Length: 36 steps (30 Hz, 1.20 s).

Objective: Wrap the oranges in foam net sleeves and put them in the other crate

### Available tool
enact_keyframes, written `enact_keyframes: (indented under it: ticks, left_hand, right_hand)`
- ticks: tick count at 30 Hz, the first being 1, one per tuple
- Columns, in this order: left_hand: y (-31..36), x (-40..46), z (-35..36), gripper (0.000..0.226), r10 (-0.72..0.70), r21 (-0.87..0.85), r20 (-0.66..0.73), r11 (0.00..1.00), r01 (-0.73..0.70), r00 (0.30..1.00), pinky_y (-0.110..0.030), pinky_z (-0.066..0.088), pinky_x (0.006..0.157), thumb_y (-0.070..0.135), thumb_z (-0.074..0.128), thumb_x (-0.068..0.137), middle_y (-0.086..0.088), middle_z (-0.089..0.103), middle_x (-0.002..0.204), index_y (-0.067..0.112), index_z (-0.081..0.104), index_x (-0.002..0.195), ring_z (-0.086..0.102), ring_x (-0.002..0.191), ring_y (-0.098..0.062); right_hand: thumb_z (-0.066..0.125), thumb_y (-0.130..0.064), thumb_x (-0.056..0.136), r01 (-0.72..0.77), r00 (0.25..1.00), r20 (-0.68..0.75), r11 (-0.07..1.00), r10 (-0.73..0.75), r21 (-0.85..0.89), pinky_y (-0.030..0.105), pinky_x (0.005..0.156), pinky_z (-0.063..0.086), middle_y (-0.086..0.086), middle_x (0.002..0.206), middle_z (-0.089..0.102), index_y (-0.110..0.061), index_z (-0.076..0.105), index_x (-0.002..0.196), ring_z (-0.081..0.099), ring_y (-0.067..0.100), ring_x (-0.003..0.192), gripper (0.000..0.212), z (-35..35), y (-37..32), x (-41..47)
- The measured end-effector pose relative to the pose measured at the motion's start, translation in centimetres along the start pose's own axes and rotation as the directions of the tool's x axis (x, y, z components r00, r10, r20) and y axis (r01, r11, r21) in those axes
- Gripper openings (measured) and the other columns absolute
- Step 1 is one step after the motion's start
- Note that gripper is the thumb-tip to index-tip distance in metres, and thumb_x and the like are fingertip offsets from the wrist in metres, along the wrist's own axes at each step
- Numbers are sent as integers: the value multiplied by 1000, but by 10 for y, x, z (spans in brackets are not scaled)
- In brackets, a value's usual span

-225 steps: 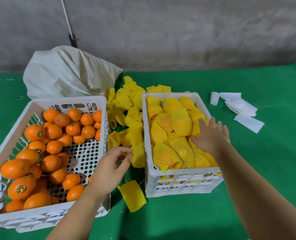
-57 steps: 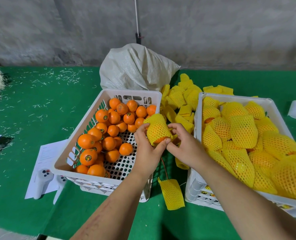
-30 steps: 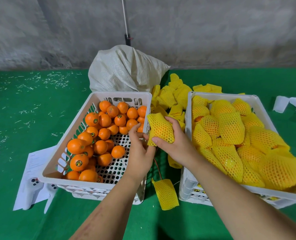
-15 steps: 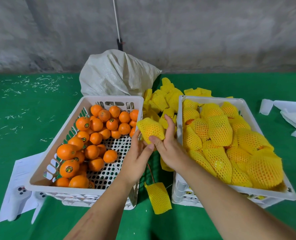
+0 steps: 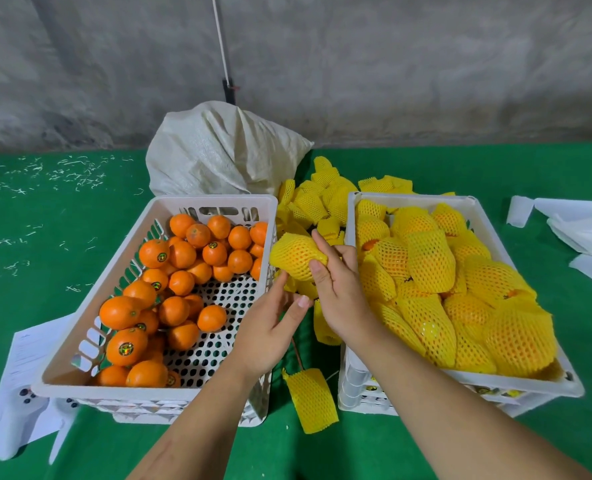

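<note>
My right hand (image 5: 339, 289) grips an orange wrapped in a yellow foam net sleeve (image 5: 293, 256), held in the gap between the two crates. My left hand (image 5: 270, 327) hovers just below it with relaxed fingers, holding nothing. The left white crate (image 5: 215, 202) holds several bare oranges (image 5: 180, 254). The right white crate (image 5: 412, 199) is heaped with several wrapped oranges (image 5: 429, 261). Loose empty sleeves (image 5: 319, 202) are piled between the crates at the back, and one flat sleeve (image 5: 313, 400) lies on the green cloth in front.
A white woven sack (image 5: 218, 150) lies behind the left crate against the grey wall. Paper sheets (image 5: 21, 358) and a white controller (image 5: 17, 420) lie at the left front. White paper pieces (image 5: 571, 226) lie to the right on the green table (image 5: 45, 237).
My left hand has let go of the wrapped orange and dropped below it. My right hand alone now holds the orange, tipped more on its side.
</note>
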<state>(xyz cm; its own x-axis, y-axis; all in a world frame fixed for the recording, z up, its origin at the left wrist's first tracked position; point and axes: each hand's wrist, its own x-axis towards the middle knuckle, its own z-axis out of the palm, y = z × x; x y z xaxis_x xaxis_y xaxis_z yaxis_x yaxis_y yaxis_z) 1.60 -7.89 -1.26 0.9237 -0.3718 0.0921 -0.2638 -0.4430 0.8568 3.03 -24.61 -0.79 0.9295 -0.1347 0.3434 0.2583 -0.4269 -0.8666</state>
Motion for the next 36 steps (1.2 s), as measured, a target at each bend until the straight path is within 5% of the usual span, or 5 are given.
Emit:
enact_keyframes:
  ticks: [5, 9, 15, 19, 36]
  left_hand:
    - [-4, 1, 3, 75, 54, 131, -35, 990, -49, 998, -27, 51, 87, 72, 43, 98, 27, 71, 112, 31, 36, 161, 65, 108, -2]
    - [-11, 5, 4, 45, 35, 134, -66, 991, -26, 997, -34, 54, 85, 58, 50, 103, 29, 71, 109, 41, 50, 145, 65, 105, -2]
    - [-8, 5, 2, 21, 44, 133, -70, 990, -34, 997, -40, 54, 89, 49, 52, 107, 29, 71, 111, 57, 50, 126, 64, 107, -2]
    - [-14, 5, 2, 25, -8, -41, -111, 999, 4, 994, -26, 51, 90, 48, 51, 106, 22, 74, 111, 51, 55, 131, 66, 113, -5]
    - [-13, 12, 4, 18, -125, -390, -226, 921, 28, 966, -9, 49, 86, 17, 56, 109, 3, 78, 99, 27, 69, 118, 73, 99, -8]
  right_hand:
    - [44, -36, 109, -117, 977, -162, 982, 141, 145, 50, 103, 52, 3, 142, 45, -29, 53, 147, 54, 21, 128, 40, -32, -23, 33]
    - [50, -35, 106, -34, 964, -266, 975, -26, -219, 21, 106, 42, 5, 147, 47, -27, 48, 150, 49, 10, 125, 45, -94, -22, 97]
    - [53, -32, 101, -172, 897, -3, 343, 441, -924, 46, 105, 47, 13, 139, 55, -18, 66, 125, 48, 35, 129, 30, -113, 41, 119]
    - [56, -42, 96, -114, 884, 11, 238, 467, -965, 50, 109, 36, 9, 137, 57, -18, 63, 126, 35, 35, 139, 39, -96, 46, 128]
    - [52, -35, 100, 253, 906, 390, 525, 167, -812, 44, 103, 42, 6, 132, 51, -20, 58, 128, 45, 31, 128, 33, -3, -12, 78]
